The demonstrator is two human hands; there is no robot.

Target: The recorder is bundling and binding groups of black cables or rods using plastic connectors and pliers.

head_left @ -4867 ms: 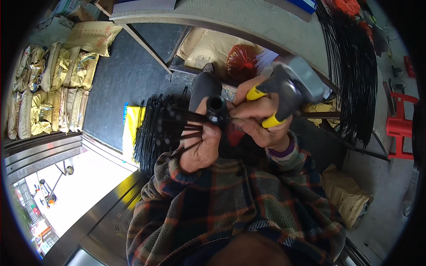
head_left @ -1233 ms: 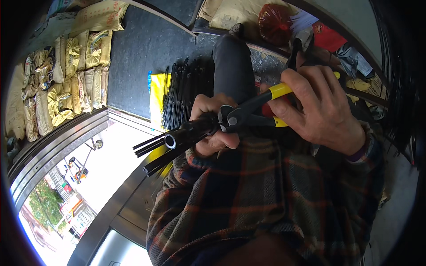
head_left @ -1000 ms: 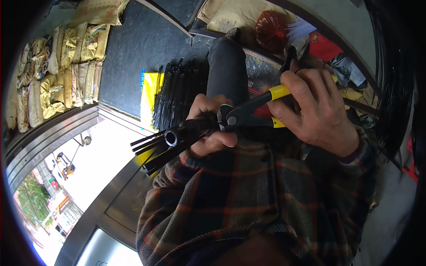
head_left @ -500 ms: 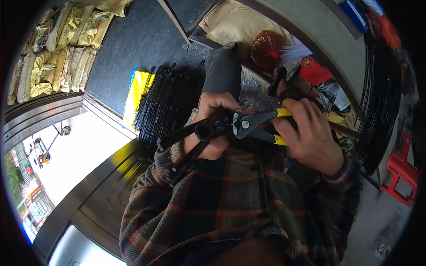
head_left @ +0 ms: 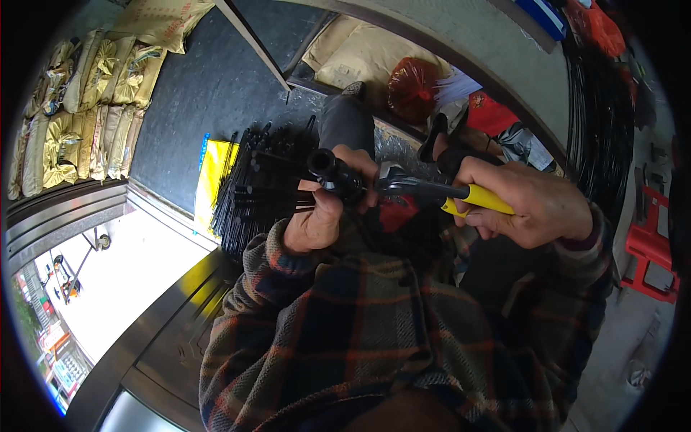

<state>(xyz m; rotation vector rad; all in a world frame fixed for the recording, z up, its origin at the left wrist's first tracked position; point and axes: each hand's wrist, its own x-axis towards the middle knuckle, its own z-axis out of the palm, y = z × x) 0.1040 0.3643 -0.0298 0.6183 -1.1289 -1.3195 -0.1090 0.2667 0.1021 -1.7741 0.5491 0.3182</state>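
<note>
My left hand (head_left: 320,219) is closed round a black tubular fitting (head_left: 337,178), whose round open end faces up. Thin black rods stick out to the left beside that hand and overlap the pile behind, so I cannot tell which are joined to the fitting. In my right hand (head_left: 540,201) is a pair of pincers (head_left: 425,187) with yellow grips and a dark metal head. The head is turned edge-on just right of the fitting, by the left fingers. Whether the jaws bite on anything is hidden.
A pile of black rods (head_left: 248,183) lies left of my hands beside a yellow sheet (head_left: 212,180). Stacked sacks (head_left: 86,137) stand far left. Ahead are a red bag (head_left: 414,90) and a metal frame bar (head_left: 497,79). Long black strands (head_left: 597,137) and a red stool (head_left: 648,241) are right.
The pincers have turned from flat to edge-on, and the right hand has rolled and shifted right. The left hand has tilted the fitting; its open end has moved up. The whole view has shifted slightly.
</note>
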